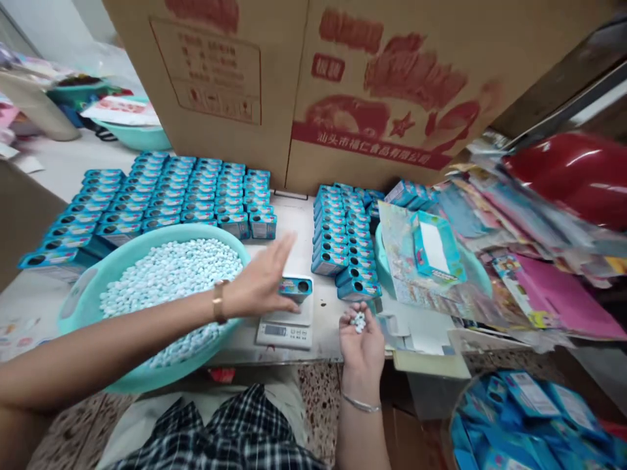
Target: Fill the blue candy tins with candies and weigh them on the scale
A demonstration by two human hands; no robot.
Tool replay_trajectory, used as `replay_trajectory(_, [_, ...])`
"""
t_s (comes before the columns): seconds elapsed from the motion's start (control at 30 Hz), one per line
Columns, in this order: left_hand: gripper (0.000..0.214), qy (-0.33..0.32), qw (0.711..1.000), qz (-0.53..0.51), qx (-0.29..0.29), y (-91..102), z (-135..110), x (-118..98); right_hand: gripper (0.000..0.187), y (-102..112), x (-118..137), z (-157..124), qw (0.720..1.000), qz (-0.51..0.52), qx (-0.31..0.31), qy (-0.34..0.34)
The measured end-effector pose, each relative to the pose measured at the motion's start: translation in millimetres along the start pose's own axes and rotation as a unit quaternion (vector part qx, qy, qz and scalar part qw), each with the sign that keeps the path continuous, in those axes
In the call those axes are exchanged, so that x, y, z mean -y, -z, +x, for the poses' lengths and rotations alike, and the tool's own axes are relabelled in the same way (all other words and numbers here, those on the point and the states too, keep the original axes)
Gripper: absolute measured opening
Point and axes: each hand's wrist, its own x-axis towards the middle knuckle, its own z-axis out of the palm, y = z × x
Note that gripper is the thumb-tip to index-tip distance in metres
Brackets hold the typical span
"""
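My left hand (pixel 259 277) is spread with thumb and fingers apart, beside a small blue box (pixel 298 287) lying on the white digital scale (pixel 285 333). Its fingers are blurred, and I cannot tell whether they touch the box. My right hand (pixel 362 343) is palm up, its fingers curled round several small white and pale blue candies (pixel 359 322). Under my left forearm stands a large turquoise basin (pixel 73 316), filled with the same kind of candies (pixel 171 267).
Rows of small blue boxes (pixel 166 189) stand behind the basin, and more boxes (pixel 343 235) stand right of the scale. A big cardboard carton (pixel 274 150) rises behind them. Stacked packaging (pixel 490 215) lies at the right, above a tub of blue boxes (pixel 529 418).
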Motion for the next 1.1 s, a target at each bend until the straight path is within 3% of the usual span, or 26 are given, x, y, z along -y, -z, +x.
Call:
replay_trajectory(0.13, [0.117, 0.065, 0.991, -0.057, -0.103, 42.7, -25, 15, 0.015, -19, 0, 10, 0.999, 0.019, 0.033, -0.017])
replay_trajectory(0.23, [0.104, 0.128, 0.982, -0.068, -0.117, 50.7, -47, 31, 0.019, -38, -5, 14, 1.0, 0.003, 0.03, -0.009])
replay_trajectory(0.4, [0.099, 0.173, 0.974, -0.129, -0.073, 32.1, -65, 47, 0.018, -70, -19, 13, 0.998, -0.03, 0.034, 0.031])
replay_trajectory(0.6, [0.093, 0.094, 0.98, -0.175, -0.01, 8.2, -47, 37, 0.021, -93, -42, 8, 0.997, -0.048, 0.045, 0.049])
replay_trajectory(0.73, [0.086, 0.029, 0.986, -0.159, 0.026, -12.3, -20, 25, 0.02, -98, -53, 7, 0.993, -0.063, 0.065, 0.076])
replay_trajectory(0.87, [0.083, 0.005, 0.989, -0.139, 0.056, -26.2, 0, 15, 0.022, -101, -56, 7, 0.989, -0.084, 0.091, 0.08])
replay_trajectory(1.03, [0.08, 0.005, 0.992, -0.11, 0.055, -31.4, 4, 14, 0.019, -99, -51, 8, 0.986, -0.113, 0.102, 0.063])
replay_trajectory(1.1, [0.066, 0.005, 0.995, -0.068, 0.068, -33.1, 2, 17, 0.017, -94, -48, 10, 0.988, -0.109, 0.09, 0.068])
